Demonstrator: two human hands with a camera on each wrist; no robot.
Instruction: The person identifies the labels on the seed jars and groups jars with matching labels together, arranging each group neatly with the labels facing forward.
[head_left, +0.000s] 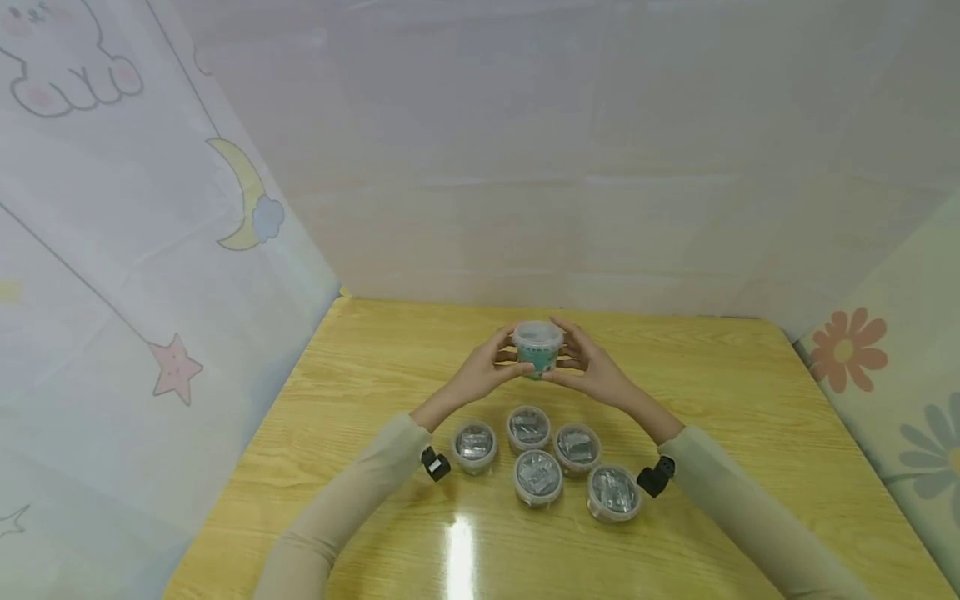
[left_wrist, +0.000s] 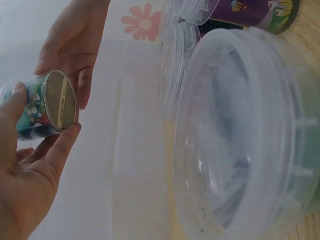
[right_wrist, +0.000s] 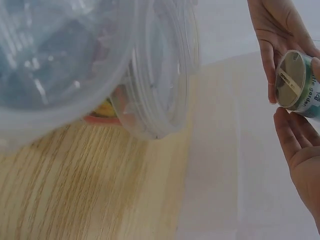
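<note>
Above the far part of the table, both hands hold a small clear plastic tub [head_left: 537,354] with a green label and a clear lid. My left hand [head_left: 480,372] grips it from the left, thumb in front and fingers around the side. From the right, my right hand [head_left: 603,379] holds the opposite side, its thumb low on the front. In the left wrist view the tub's flat bottom [left_wrist: 61,100], bearing a pale printed strip, faces the camera. Lettering that includes "garden" shows on the label [right_wrist: 311,97] in the right wrist view.
Several similar lidded tubs stand between the forearms: one at the left [head_left: 474,446], one at the front middle [head_left: 537,477] and one at the right [head_left: 613,493], among others. They stand on a wooden table [head_left: 360,542]. A pale sheet [head_left: 525,167] hangs behind the table.
</note>
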